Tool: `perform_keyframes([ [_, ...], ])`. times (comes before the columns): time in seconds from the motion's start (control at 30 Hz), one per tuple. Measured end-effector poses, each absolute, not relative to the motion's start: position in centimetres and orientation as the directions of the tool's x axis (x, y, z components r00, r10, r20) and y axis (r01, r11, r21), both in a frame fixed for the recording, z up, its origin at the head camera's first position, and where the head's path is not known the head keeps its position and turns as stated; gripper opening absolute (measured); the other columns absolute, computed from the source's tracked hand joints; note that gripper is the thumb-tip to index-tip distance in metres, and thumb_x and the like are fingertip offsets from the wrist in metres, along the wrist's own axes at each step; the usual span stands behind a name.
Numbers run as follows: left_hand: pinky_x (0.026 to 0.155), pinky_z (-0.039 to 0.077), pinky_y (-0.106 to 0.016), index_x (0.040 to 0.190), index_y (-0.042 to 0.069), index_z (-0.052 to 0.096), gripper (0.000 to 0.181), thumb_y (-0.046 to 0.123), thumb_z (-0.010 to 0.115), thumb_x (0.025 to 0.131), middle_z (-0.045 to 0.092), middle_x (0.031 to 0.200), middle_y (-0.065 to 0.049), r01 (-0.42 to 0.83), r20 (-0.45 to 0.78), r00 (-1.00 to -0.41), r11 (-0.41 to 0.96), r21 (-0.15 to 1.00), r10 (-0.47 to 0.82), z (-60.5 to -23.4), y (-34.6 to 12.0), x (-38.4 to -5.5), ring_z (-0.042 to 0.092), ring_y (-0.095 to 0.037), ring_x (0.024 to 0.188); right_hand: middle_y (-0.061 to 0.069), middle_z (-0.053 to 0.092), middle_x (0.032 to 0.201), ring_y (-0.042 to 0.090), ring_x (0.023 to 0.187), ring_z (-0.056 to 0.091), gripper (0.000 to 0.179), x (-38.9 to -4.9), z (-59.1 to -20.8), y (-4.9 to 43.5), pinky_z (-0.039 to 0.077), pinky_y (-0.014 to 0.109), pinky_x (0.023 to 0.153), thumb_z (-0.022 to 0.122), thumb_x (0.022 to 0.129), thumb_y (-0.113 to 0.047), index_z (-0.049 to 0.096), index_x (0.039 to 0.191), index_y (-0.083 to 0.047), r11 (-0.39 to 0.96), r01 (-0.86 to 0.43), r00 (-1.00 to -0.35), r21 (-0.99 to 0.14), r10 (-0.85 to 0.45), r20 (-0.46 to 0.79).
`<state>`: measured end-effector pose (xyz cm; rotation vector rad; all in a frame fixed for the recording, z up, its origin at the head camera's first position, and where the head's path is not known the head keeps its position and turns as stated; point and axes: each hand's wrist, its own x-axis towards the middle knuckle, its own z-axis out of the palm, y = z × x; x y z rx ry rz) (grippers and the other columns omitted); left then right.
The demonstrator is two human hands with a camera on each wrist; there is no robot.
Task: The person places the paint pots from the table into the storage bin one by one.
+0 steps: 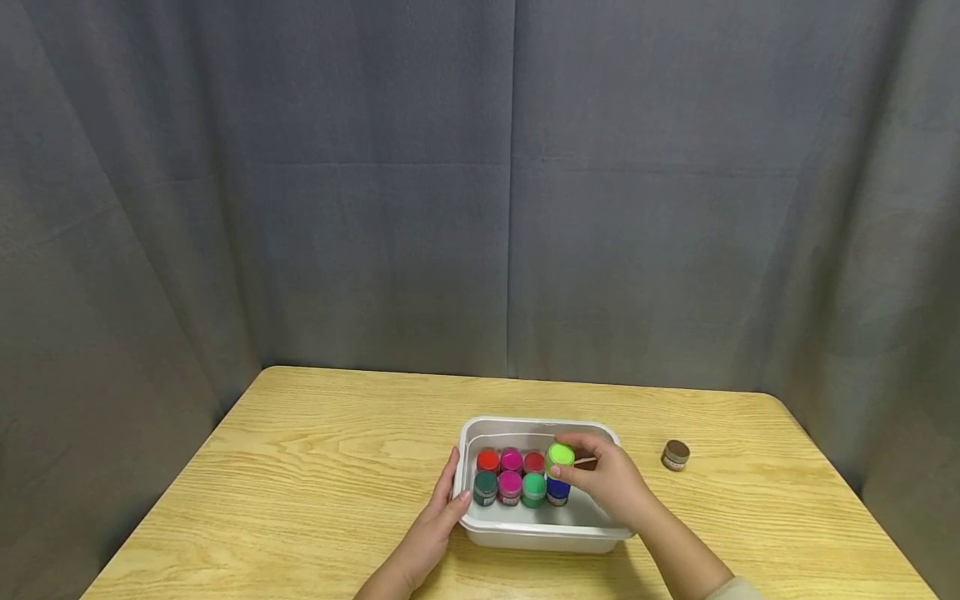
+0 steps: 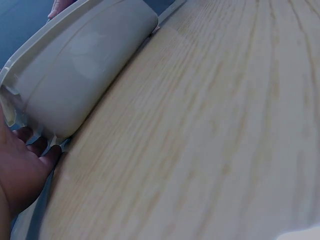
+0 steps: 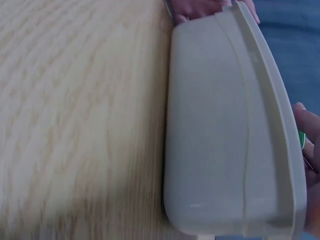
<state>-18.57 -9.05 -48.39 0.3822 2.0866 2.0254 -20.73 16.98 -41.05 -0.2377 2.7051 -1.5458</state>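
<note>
On the table, a white plastic bin [image 1: 540,539] holds two rows of small paint jars. My right hand [image 1: 609,479] reaches over its right side and pinches a lime-green jar [image 1: 560,454] between thumb and fingers, behind and partly over a blue jar [image 1: 557,492]. Beside these stand a green jar [image 1: 534,487], a red jar [image 1: 534,462], a dark green jar [image 1: 485,486], an orange-red jar [image 1: 487,460] and two magenta ones. At the bin's left end, my left hand [image 1: 435,521] grips the rim, its fingers along the outer wall in the left wrist view.
A brown-lidded jar [image 1: 676,454] stands on the wooden table [image 1: 337,467] to the right of the bin. Grey curtains [image 1: 390,208] hang behind the table and at both sides.
</note>
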Motion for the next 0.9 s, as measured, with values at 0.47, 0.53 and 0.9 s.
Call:
perform_keyframes([
  [0.47, 0.118, -0.002, -0.066, 0.159, 0.022, 0.005, 0.067, 0.033, 0.041, 0.104, -0.003, 0.166, -0.013, 0.037, 0.021, -0.947, 0.045, 0.998, 0.32, -48.4, -9.0, -18.6, -0.006, -0.042, 0.151, 0.007, 0.068, 0.113, 0.015, 0.096, 0.06, 0.044, -20.8, -42.1, 15.1, 0.053, 0.022, 0.08, 0.08, 0.08, -0.024, 0.067, 0.117, -0.006, 0.575, -0.293, -0.922, -0.764, -0.382, 0.065],
  [0.53, 0.118, -0.002, -0.066, 0.159, 0.021, 0.005, 0.067, 0.032, 0.041, 0.104, -0.002, 0.166, -0.013, 0.039, 0.023, -0.947, 0.044, 0.998, 0.321, -48.5, -9.0, -18.6, -0.006, -0.042, 0.151, 0.008, 0.066, 0.115, 0.015, 0.096, 0.059, 0.045, -20.7, -42.1, 14.9, 0.052, 0.022, 0.079, 0.081, 0.08, -0.025, 0.068, 0.118, -0.007, 0.586, -0.299, -0.915, -0.753, -0.4, 0.051],
  [0.9, 0.117, -0.002, -0.067, 0.159, 0.024, 0.004, 0.068, 0.033, 0.041, 0.104, -0.003, 0.166, -0.012, 0.029, 0.014, -0.944, 0.042, 0.999, 0.328, -48.5, -9.0, -18.6, -0.007, -0.042, 0.151, 0.001, 0.066, 0.1, 0.015, 0.084, 0.055, 0.033, -21.0, -42.5, 14.3, 0.046, 0.019, 0.069, 0.082, 0.078, -0.018, 0.071, 0.107, -0.009, 0.612, -0.309, -0.897, -0.728, -0.442, 0.009],
])
